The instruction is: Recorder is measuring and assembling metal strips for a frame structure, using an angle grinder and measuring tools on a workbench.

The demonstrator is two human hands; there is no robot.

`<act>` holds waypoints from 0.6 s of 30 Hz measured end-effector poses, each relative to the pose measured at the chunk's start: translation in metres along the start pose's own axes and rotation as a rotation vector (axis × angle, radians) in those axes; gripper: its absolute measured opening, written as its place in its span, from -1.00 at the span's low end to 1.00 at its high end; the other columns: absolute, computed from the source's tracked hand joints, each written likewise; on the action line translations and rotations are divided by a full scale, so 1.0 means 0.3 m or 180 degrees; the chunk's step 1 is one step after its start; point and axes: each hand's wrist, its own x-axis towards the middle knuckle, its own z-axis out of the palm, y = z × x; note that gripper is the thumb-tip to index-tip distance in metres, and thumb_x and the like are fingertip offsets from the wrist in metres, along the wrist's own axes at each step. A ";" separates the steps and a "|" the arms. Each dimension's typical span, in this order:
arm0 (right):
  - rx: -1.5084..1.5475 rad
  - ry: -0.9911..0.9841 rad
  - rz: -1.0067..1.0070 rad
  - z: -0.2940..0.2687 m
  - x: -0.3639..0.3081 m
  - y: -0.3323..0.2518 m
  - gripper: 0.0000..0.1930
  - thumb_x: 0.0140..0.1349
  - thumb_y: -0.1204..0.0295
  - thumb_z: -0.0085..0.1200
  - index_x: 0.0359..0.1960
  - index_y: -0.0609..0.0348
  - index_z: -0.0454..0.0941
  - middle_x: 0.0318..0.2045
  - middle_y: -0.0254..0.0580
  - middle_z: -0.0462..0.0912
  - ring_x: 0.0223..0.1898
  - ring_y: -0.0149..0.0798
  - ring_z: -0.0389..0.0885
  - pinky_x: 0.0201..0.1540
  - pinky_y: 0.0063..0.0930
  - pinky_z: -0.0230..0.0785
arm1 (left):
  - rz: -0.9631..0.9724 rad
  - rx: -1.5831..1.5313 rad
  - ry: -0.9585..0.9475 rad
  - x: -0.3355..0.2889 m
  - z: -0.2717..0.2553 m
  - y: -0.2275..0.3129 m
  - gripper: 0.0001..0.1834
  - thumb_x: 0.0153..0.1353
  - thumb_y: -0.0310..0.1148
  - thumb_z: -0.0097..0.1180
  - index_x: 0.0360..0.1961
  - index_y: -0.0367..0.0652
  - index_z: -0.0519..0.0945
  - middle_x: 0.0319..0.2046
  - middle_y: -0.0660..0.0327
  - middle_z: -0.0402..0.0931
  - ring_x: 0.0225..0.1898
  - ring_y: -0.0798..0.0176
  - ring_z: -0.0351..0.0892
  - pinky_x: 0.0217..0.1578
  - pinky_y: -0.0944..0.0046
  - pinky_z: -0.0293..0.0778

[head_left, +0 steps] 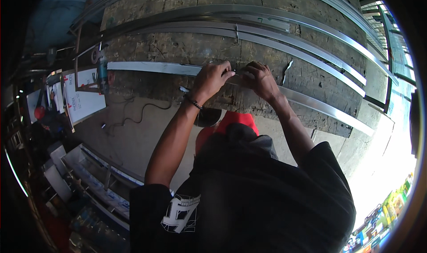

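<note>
My left hand (212, 80) and my right hand (261, 81) are close together over a long silvery metal bar (311, 102) lying along the near side of the workbench. The fingers of both hands are pinched toward each other, around something small and dark that I cannot make out. Left of my hands, the bar's surface looks white. A thin crumpled shiny strip (288, 69) lies on the wood just past my right hand. Farther back, more long metal bars (307, 56) lie side by side, with a thin band (236, 32) across them.
The scarred wooden workbench (178, 48) carries further bars along its far edge. A teal tool (102, 70) sits at the bench's left end, near a white panel (82, 95). A dark cable (142, 115) crosses the concrete floor. At lower left stands a metal frame (95, 168).
</note>
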 end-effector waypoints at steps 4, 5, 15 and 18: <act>-0.0366 0.0021 -0.0041 0.026 -0.011 0.019 -0.73 0.28 0.24 0.14 -0.03 -0.07 0.71 -0.03 -0.21 0.66 0.15 -0.08 0.54 0.23 -0.12 0.28 | 0.0143 0.0458 -0.0436 0.040 -0.008 0.008 -0.76 0.29 -0.26 0.26 -0.32 -0.22 0.57 -0.54 -0.03 0.58 -0.43 -0.12 0.62 -0.38 0.00 0.44; -0.0335 0.0074 0.0011 0.023 -0.007 0.017 -0.73 0.28 0.24 0.14 -0.03 -0.07 0.71 -0.03 -0.21 0.66 0.15 -0.08 0.54 0.23 -0.12 0.28 | 0.0200 0.0597 -0.0569 0.050 -0.014 0.011 -0.77 0.30 -0.27 0.25 -0.33 -0.23 0.56 -0.55 -0.04 0.57 -0.42 -0.14 0.63 -0.38 -0.02 0.44; -0.0131 0.0329 0.0006 0.039 -0.020 0.030 -0.76 0.31 0.21 0.12 -0.11 -0.05 0.73 -0.13 -0.17 0.69 0.05 -0.02 0.60 0.16 -0.12 0.31 | 0.0745 0.0708 -0.1103 0.108 -0.051 0.028 -0.78 0.30 -0.30 0.26 -0.31 -0.26 0.56 -0.59 -0.07 0.52 -0.51 -0.13 0.57 -0.44 0.03 0.41; -0.0073 0.0332 0.0074 0.038 -0.028 0.033 -0.75 0.31 0.19 0.12 -0.10 -0.04 0.73 -0.12 -0.14 0.69 0.06 0.00 0.59 0.19 -0.11 0.31 | 0.0724 0.0666 -0.1139 0.115 -0.048 0.035 -0.78 0.29 -0.31 0.27 -0.30 -0.26 0.56 -0.59 -0.05 0.51 -0.53 -0.11 0.55 -0.45 0.06 0.40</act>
